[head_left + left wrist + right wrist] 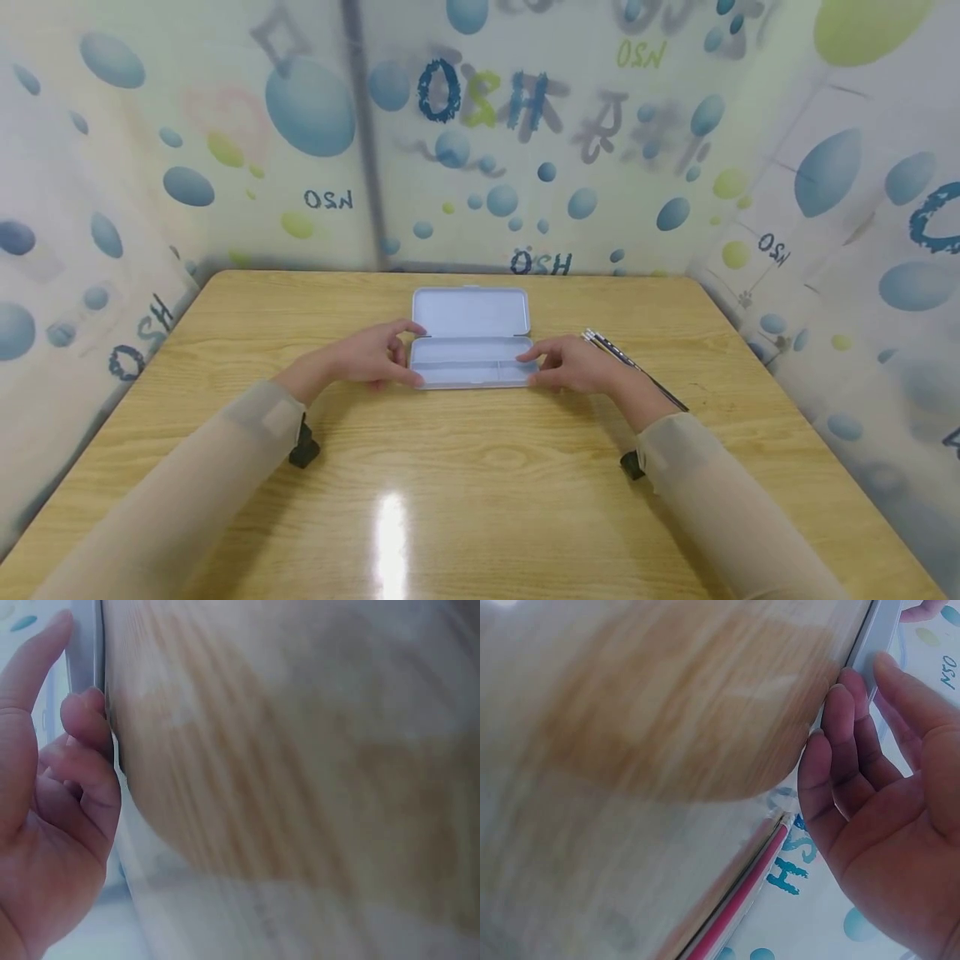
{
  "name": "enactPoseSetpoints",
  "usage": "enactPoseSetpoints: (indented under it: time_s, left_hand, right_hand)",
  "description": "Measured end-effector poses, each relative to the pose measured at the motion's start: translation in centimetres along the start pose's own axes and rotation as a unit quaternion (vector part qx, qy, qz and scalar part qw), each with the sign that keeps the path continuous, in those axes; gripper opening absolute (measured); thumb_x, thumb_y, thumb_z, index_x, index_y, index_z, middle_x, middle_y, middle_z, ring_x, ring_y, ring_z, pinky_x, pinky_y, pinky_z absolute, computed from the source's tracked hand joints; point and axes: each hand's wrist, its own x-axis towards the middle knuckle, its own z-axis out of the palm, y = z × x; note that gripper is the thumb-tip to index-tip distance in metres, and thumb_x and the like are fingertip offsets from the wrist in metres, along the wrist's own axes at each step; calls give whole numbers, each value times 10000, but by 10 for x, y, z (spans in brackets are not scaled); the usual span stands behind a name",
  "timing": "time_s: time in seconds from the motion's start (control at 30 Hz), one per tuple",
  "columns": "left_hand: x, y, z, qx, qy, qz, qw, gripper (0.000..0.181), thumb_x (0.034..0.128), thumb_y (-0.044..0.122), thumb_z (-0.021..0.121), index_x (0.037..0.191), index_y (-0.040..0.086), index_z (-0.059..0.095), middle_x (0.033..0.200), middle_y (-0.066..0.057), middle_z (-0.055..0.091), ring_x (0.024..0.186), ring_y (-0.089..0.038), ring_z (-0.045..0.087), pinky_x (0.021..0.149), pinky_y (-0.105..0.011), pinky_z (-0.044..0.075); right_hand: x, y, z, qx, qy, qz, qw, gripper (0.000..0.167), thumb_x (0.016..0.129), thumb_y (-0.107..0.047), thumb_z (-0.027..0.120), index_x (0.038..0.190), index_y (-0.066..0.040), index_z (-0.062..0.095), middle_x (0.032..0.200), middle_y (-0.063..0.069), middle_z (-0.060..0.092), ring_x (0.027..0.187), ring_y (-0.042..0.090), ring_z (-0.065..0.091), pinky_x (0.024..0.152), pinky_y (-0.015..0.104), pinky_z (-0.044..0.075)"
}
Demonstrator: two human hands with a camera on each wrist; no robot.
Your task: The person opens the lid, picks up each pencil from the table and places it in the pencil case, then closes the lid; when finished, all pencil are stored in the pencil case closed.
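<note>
Case (471, 347) lying open on a table (487, 475)
Left hand (369, 353) and right hand (576, 365) are gripping its opposite ends.

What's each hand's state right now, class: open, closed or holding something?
Left hand: holding the pale-blue, rectangular, opened hinged case by its left end.
Right hand: holding the same case's right end.

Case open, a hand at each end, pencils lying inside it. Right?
Pencils aren't inside: the head view shows them on the table, by the right hand. The case is open, with the left hand and right hand at its ends.
</note>
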Motion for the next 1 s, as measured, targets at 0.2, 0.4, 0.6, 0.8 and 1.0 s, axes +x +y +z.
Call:
enactPoseSetpoints:
  time_s: [0.2, 0.4, 0.6, 0.8, 1.0]
  left_hand:
    - [-2, 0, 2, 1, 47, -82, 10000, 946, 921, 398, 916, 1645, 150, 358, 892, -76, 658, 587, -189, 570, 567, -297, 526]
    - [-4, -1, 6, -242, 22, -153, 9996, 950, 933, 399, 905, 1654, 197, 319, 923, -79, 627, 641, -194, 561, 620, -306, 526]
    - [-1, -5, 6, -344, 77, -86, 9993, 911, 942, 389, 897, 1636, 213, 333, 913, -71, 611, 654, -199, 561, 625, -297, 512]
    - [-1, -7, 7, -359, 80, 7, 9993, 895, 952, 352, 893, 1635, 173, 343, 885, -68, 619, 652, -194, 574, 628, -300, 519]
    - [-5, -4, 7, -354, 71, -47, 9993, 897, 953, 367, 890, 1643, 184, 348, 892, -63, 610, 643, -187, 564, 645, -305, 522]
  right_hand:
    - [0, -2, 0, -64, 26, -11, 10000, 403, 1040, -283, 787, 1437, -230, 737, 847, 37, 675, 727, 176, 582, 680, 299, 479]
    - [-1, -2, -2, -174, 34, -42, 9998, 402, 1048, -294, 779, 1443, -234, 730, 852, 37, 668, 744, 181, 584, 696, 312, 485]
    - [-4, -3, -3, -452, 51, -143, 9989, 408, 1056, -314, 769, 1456, -255, 713, 878, 36, 680, 777, 185, 599, 726, 322, 497]
    - [-11, 4, -7, -635, 265, -522, 9963, 432, 1069, -314, 748, 1486, -219, 688, 1016, 8, 747, 822, 157, 646, 754, 324, 545]
    - [-30, 19, -23, -354, 955, -472, 9937, 372, 1094, -316, 704, 1426, -151, 733, 1099, 53, 760, 915, 189, 646, 804, 340, 544]
